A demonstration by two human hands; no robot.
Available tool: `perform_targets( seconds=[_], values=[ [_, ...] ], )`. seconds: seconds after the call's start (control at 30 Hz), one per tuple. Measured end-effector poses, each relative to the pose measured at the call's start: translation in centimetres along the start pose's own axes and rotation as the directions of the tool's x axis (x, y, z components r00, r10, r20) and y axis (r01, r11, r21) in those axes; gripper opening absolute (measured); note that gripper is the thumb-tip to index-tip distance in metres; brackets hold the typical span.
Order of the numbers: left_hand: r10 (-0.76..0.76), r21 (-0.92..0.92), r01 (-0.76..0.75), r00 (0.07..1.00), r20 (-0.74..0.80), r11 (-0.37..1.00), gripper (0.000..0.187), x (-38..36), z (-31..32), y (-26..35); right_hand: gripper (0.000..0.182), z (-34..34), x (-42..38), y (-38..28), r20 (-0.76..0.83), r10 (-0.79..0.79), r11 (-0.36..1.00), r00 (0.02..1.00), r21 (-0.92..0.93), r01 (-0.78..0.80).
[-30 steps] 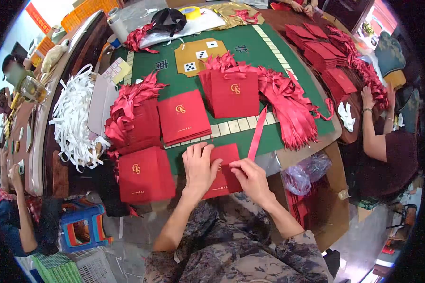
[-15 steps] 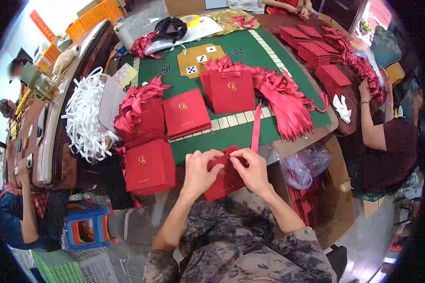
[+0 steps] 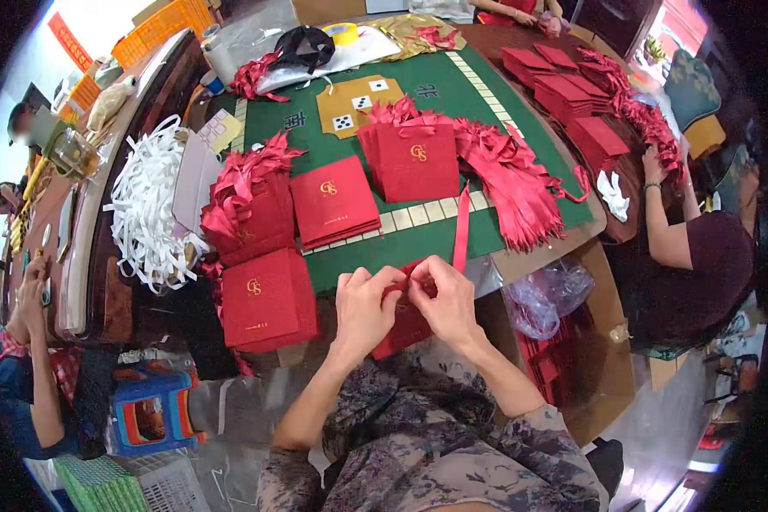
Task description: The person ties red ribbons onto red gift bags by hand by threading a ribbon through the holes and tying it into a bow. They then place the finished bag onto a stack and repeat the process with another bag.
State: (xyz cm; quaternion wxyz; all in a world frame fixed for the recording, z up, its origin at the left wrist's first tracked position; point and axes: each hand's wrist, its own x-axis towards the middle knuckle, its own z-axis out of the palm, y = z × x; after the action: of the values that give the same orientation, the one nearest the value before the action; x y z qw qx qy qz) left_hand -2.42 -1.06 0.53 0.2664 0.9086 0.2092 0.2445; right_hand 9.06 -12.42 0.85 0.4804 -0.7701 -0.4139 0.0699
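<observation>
A red paper bag (image 3: 405, 331) is at the table's front edge, close to my body, partly covered by my hands. My left hand (image 3: 367, 309) pinches the bag near its top edge, fingers curled. Against that same edge, the thumb and fingertips of my right hand (image 3: 444, 300) are pressed together; what is between them is hidden. A red ribbon (image 3: 462, 230) lies over the table's edge just behind my right hand. To the left is a stack of red bags (image 3: 269, 300) with gold print; further back are another flat stack (image 3: 334, 201) and bags with ribbon handles (image 3: 416, 160).
A bundle of red ribbons (image 3: 520, 192) lies on the green table top (image 3: 439, 232). White ribbons (image 3: 155, 205) heap at the left. A cardboard box (image 3: 610, 341) with plastic wrap stands at lower right. People sit at both sides; a blue stool (image 3: 154, 410) is lower left.
My hands have drawn slightly closer together at the bag's top edge, the right fingers curling more. At the left, another person's hands have moved. The view has shifted slightly.
</observation>
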Motion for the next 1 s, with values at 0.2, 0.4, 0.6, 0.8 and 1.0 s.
perform_targets(
  seconds=[0.2, 0.4, 0.6, 0.8, 1.0],
  values=[
    [-0.042, -0.127, 0.05, 0.997, 0.058, 0.991, 0.022, 0.1, -0.2, -1.1, 0.019, 0.1, 0.0, 1.2, 0.057, -0.025, 0.994, 0.998, 0.109, 0.019],
    [0.003, -0.077, 0.008, 0.99, 0.142, 0.997, 0.021, 0.5, -0.5, -1.0, 0.023, -0.5, 0.4, 2.3, 0.111, -0.241, 0.961, 0.964, -0.114, 0.253],
    [0.02, -0.056, -0.014, 0.993, 0.112, 0.998, 0.02, 1.1, -0.7, -1.1, 0.016, -2.2, 2.4, 2.7, 0.151, -0.119, 0.993, 0.981, 0.003, 0.12],
    [0.188, 0.27, -0.198, 0.98, 0.064, 0.942, 0.019, 1.1, -0.3, -0.1, 0.022, -3.0, 4.9, 3.4, 0.455, -0.124, 0.992, 0.882, 0.053, 0.113],
    [0.212, 0.217, -0.216, 0.976, 0.042, 0.952, 0.018, 0.9, -0.4, 0.4, 0.022, -3.4, 6.0, 3.7, 0.55, -0.062, 0.996, 0.833, 0.086, 0.018]
  ],
)
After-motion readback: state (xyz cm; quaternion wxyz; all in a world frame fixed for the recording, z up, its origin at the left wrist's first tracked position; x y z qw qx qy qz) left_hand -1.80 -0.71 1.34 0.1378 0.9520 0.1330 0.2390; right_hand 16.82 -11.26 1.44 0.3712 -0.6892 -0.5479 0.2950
